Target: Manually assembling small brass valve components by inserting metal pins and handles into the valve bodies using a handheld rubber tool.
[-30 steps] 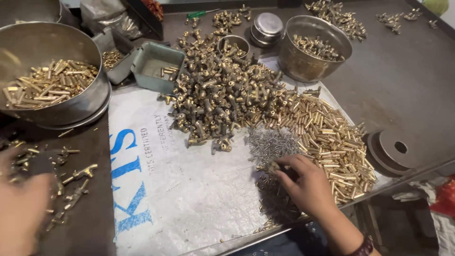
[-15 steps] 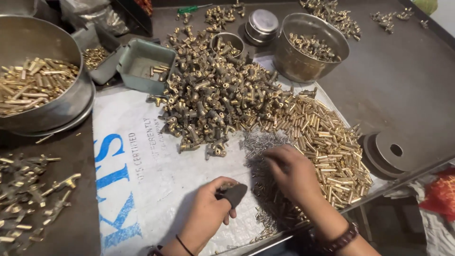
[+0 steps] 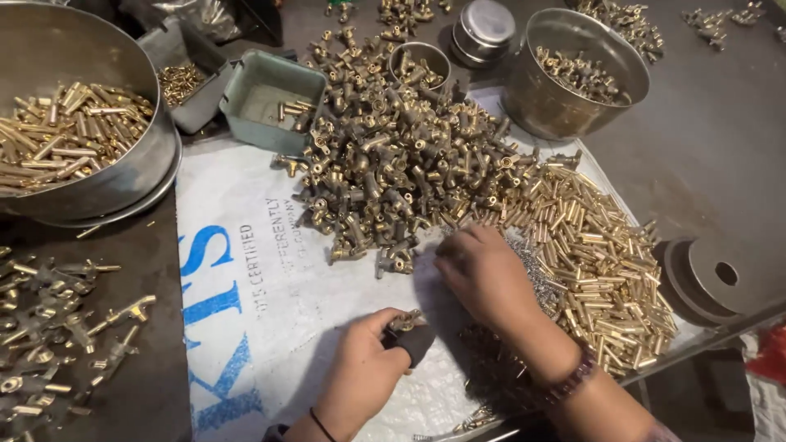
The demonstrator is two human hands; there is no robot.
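Two hands assemble: left hand (image 3: 364, 368) grips a brass fitting (image 3: 404, 321); right hand (image 3: 483, 274), fingers curled, picks among pins (image 3: 536, 274), needing one.

brass fittings (image 3: 393, 164) gold-brown | sack (image 3: 270, 327) white, blue letters | tray (image 3: 270, 98) grey-green | bowl (image 3: 82, 172) silver

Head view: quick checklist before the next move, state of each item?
1. Left hand holds a brass fitting on a dark holder: ok.
2. Right hand rests on the small grey pins: ok.
3. Pin actually pinched in the right fingers: cannot tell, the hand hides it.
4. Heap of brass fittings within reach on the white sack: ok.
5. Brass tubes apart from the pins: not ok, the piles touch.
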